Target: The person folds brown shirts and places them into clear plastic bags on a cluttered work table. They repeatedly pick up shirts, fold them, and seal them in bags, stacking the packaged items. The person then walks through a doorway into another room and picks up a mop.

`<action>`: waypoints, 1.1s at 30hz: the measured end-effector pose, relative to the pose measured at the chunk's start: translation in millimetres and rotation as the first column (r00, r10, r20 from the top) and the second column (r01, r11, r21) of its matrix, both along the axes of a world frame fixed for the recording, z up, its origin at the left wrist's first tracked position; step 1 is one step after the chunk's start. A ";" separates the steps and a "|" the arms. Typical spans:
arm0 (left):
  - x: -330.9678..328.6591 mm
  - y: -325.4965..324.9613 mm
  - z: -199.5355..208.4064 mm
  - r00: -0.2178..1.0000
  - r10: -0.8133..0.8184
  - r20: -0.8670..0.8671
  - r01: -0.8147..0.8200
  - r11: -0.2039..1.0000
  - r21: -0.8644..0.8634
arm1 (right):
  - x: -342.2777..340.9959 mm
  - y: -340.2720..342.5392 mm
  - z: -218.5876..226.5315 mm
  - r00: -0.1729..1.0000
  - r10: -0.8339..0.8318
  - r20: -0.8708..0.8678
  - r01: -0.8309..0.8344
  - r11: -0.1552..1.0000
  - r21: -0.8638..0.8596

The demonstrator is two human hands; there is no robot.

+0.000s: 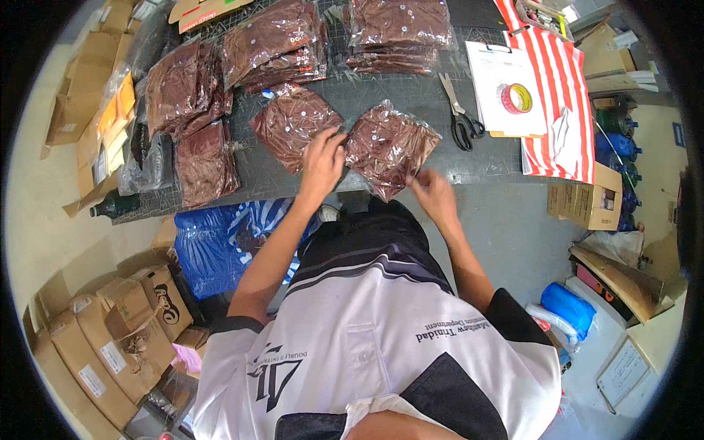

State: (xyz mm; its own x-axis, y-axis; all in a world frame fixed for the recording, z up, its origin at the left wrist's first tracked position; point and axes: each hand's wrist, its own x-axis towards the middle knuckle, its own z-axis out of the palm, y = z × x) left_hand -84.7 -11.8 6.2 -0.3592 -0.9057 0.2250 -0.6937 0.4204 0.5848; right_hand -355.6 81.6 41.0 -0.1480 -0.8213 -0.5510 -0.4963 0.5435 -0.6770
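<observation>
Two brown folded garments in clear plastic bags lie side by side on the dark table [286, 182], directly before me. My left hand [323, 163] rests at the right edge of the left bagged garment [292, 123], fingers stretched and a little apart. The right bagged garment [389, 147] lies tilted, one corner toward me over the table's near edge. At its lower right side, my right hand [434, 196], slightly blurred, has its fingertips closed on the plastic edge. Stacks of similar bagged garments stand behind, including a left stack [176, 88], a middle stack [268, 44] and a right stack [400, 26].
Black-handled scissors [462, 121] lie right of the bags. Beyond them are a clipboard [506, 88], a yellow-and-pink tape roll [516, 98] and red-white striped cloth [576, 110]. Another bagged pile [205, 165] sits near the left edge. Cardboard boxes [103, 345] stand on the floor at left.
</observation>
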 end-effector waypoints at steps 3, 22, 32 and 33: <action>-39.2 2.4 1.2 0.999 -0.025 0.021 0.025 1.000 -0.019 | 19.0 -41.4 -13.9 0.963 -0.106 -0.247 -0.112 0.676 -0.728; -43.3 -9.6 13.1 0.963 0.232 0.136 -0.267 0.761 0.592 | 10.1 -47.4 -59.6 0.966 -0.178 -0.188 -0.031 0.641 -0.767; -54.0 -3.9 -0.7 0.635 0.698 -0.331 0.372 0.099 0.923 | -36.5 -12.9 -101.2 0.660 -0.501 0.559 0.622 0.782 -0.033; -53.8 -3.3 1.9 0.643 0.692 -0.328 0.365 0.099 0.926 | -36.0 -17.9 -101.4 0.616 -0.496 0.611 0.619 0.785 0.013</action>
